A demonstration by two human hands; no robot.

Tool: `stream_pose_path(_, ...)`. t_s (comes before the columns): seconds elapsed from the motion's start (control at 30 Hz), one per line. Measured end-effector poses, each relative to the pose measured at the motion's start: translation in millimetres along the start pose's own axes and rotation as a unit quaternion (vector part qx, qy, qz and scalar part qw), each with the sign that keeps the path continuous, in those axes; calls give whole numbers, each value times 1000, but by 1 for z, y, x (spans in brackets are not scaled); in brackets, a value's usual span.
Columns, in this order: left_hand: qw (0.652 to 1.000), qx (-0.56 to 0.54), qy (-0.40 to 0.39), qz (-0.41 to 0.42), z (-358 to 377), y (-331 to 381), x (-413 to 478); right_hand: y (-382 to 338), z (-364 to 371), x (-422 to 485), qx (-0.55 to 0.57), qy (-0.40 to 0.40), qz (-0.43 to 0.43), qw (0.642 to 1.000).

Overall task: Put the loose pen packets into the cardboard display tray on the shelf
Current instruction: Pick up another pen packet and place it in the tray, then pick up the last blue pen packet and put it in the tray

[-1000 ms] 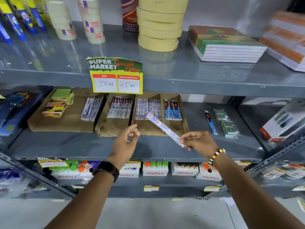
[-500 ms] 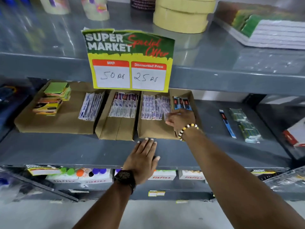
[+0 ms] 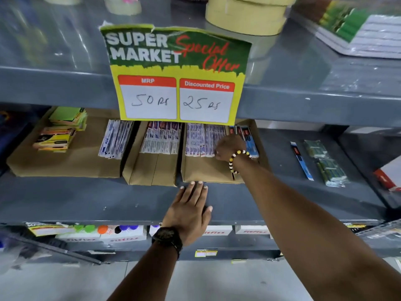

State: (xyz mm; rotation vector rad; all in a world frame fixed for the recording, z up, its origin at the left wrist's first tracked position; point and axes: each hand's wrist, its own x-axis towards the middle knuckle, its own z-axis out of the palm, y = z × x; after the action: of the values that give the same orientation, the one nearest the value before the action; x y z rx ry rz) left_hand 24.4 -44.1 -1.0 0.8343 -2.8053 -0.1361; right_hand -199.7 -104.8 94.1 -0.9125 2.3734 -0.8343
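Observation:
The cardboard display tray (image 3: 204,172) stands on the middle shelf, holding a row of white-and-purple pen packets (image 3: 199,142) and some blue ones (image 3: 249,142). My right hand (image 3: 230,146) reaches into the tray with its fingers curled down on the right end of the white-and-purple row; whether it still grips a packet is hidden. My left hand (image 3: 191,209) lies flat on the shelf, fingertips touching the tray's front edge. A loose blue pen packet (image 3: 301,159) lies on the shelf to the right.
Two more cardboard trays (image 3: 152,168) (image 3: 65,161) stand to the left with pen packets and sticky notes (image 3: 60,129). Green packets (image 3: 327,166) lie beside the loose blue one. A price sign (image 3: 178,72) hangs from the upper shelf, covering the trays' back. Tape rolls (image 3: 247,16) sit above.
My right hand carried a white-and-purple packet into the tray and now rests on the row. My left hand dropped flat onto the shelf. The camera moved closer.

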Motion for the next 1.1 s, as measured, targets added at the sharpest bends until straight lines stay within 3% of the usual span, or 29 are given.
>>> stream_pose_path(0.27, 1000, 4, -21, -3, 0, 0, 1, 31, -31, -50, 88, 56, -56, 993)
stream_pose_path(0.47, 1000, 13, -21, -6, -2, 3, 0, 79, -71, -102, 5, 126, -129, 984)
stream_pose_path(0.83, 1000, 16, -23, 13, 4, 54, 5, 197, -158, -114, -85, 180, 1, 980)
stream_pose_path(1.1, 999, 37, -23, -2, 18, 74, 17, 218, -177, -68, -147, 142, 59, 977)
